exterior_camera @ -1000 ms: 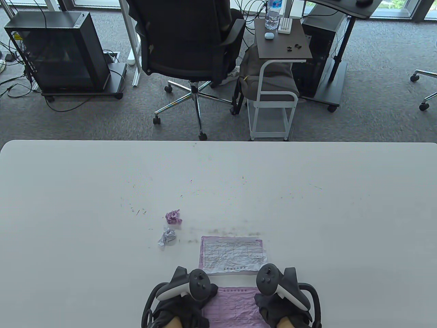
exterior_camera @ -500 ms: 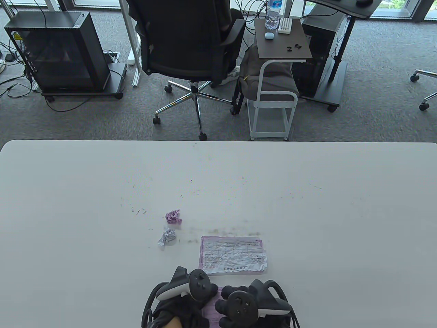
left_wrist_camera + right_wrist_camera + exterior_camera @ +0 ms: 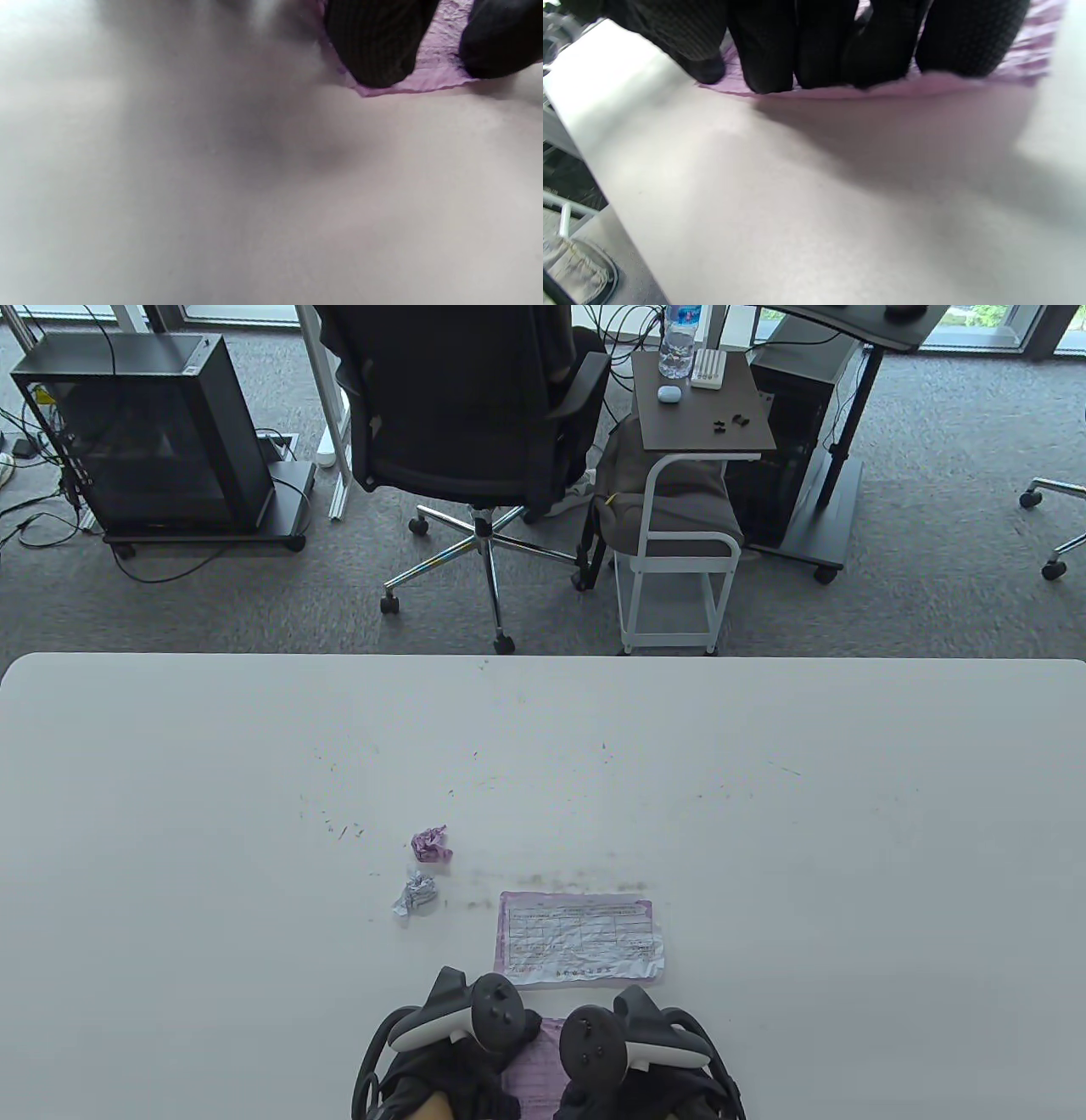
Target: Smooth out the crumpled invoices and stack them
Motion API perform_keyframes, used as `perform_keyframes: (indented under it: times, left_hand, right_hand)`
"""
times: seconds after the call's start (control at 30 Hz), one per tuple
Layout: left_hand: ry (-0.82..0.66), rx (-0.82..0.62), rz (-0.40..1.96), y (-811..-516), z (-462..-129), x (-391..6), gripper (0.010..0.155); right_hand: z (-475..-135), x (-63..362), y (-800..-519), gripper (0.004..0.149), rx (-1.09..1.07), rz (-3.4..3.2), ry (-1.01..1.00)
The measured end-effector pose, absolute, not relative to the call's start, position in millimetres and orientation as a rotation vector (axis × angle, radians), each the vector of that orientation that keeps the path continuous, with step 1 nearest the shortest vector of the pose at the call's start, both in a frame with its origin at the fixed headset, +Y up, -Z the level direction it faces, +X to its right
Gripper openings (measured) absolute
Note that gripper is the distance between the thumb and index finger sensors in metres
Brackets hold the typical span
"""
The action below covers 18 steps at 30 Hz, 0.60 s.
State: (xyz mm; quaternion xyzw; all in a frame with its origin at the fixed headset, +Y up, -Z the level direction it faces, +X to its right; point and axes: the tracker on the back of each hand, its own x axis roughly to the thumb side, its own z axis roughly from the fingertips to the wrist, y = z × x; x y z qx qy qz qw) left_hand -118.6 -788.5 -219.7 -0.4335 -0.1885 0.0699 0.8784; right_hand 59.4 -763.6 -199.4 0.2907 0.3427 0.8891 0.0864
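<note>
At six o'clock, left hand (image 3: 454,1052) and right hand (image 3: 632,1056) are pressing flat-fingered on pink invoice (image 3: 533,1065); flattened invoice (image 3: 579,937) lying at twelve; two crumpled balls (image 3: 431,844) waiting at ten.

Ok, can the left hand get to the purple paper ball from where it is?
Probably yes. The left hand presses on the pink sheet, and bare table lies between it and the purple paper ball; only the grey paper ball sits near that line. It would have to let go of the sheet first.
</note>
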Motion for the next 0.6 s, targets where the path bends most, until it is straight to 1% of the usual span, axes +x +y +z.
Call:
perform_keyframes:
  times: [0.23, 0.33, 0.37, 0.43, 0.5, 0.53, 0.6]
  left_hand:
    - [-0.394, -0.904, 0.15, -789, -220, -119, 0.085]
    - [-0.393, -0.901, 0.147, -789, -219, -119, 0.085]
    - [-0.394, -0.9, 0.146, -789, -220, -119, 0.085]
    - [-0.393, -0.901, 0.146, -789, -220, -119, 0.085]
    - [-0.394, -0.901, 0.141, -788, -220, -118, 0.085]
    - [-0.395, -0.9, 0.14, -788, -220, -118, 0.085]
    - [-0.396, -0.899, 0.143, -789, -220, -119, 0.085]
  right_hand:
    - [-208, 82, -767, 0.04, 0.676, 2.646, 1.074]
    - [-209, 94, -765, 0.042, 0.615, 2.607, 1.099]
    - [-210, 98, -763, 0.043, 0.622, 2.59, 1.045]
    - [-213, 112, -752, 0.044, 0.593, 2.512, 0.791]
    - [-214, 118, -743, 0.046, 0.591, 2.455, 0.608]
    - [-213, 118, -741, 0.047, 0.616, 2.449, 0.54]
    - [-211, 113, -740, 0.052, 0.662, 2.475, 0.497]
